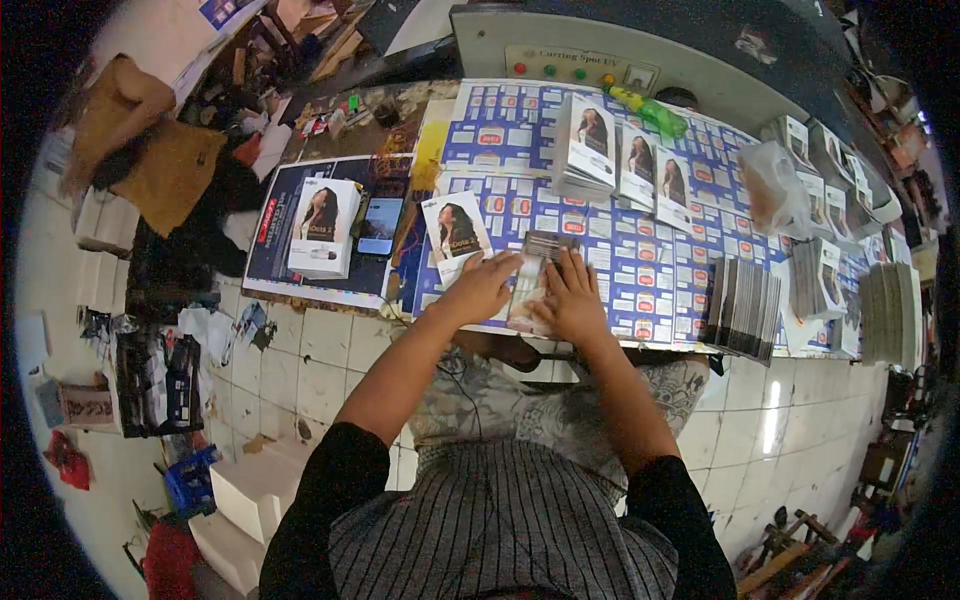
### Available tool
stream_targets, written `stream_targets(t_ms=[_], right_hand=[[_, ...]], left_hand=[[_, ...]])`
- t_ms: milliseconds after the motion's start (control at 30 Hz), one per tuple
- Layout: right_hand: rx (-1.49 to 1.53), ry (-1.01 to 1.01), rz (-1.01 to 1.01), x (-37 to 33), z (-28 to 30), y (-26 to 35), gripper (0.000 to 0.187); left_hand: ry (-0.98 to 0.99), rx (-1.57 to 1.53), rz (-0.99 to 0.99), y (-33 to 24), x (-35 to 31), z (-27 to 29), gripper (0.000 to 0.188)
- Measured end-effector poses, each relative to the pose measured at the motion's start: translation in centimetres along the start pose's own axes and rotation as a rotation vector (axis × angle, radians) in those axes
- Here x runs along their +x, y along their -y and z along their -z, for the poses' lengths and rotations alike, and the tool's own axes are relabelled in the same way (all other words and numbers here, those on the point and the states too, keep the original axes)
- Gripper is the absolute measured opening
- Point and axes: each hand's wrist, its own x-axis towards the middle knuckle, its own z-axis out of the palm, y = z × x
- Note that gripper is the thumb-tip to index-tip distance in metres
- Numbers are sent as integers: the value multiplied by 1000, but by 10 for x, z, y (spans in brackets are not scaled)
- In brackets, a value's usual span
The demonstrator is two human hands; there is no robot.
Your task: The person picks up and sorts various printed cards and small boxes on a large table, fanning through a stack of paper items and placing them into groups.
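My right hand [575,298] lies flat with spread fingers on a small brownish-grey printed carton [527,300], near the table's front edge. My left hand [483,290] reaches in from the other side, fingers stretched out and touching the carton's left edge. Just beyond the left hand, partly under its fingers, a white card-like carton with a portrait [458,228] lies tilted on the table. Neither hand grips anything that I can see. The carton's middle is partly hidden by my fingers.
The table is covered with blue printed sheets [510,135]. Stacked portrait cartons [588,150] stand at the back, and a row of upright dark-edged cartons [743,305] at the right. A phone [379,227] lies beside another carton stack [322,225]. A plastic bag [772,190] and green bottle [660,117] lie farther back.
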Motion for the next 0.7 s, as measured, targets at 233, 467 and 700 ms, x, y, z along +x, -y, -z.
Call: stream_targets(t_ms=[233, 467, 700], right_hand=[[-16, 62, -17, 3, 7, 7, 80], [-25, 93, -33, 4, 8, 7, 78], [-45, 98, -41, 3, 1, 1, 72]], left_hand=[[133, 109, -131, 3, -9, 14, 77], [169, 174, -138, 1, -7, 16, 83], [179, 175, -156, 0, -8, 15, 83]])
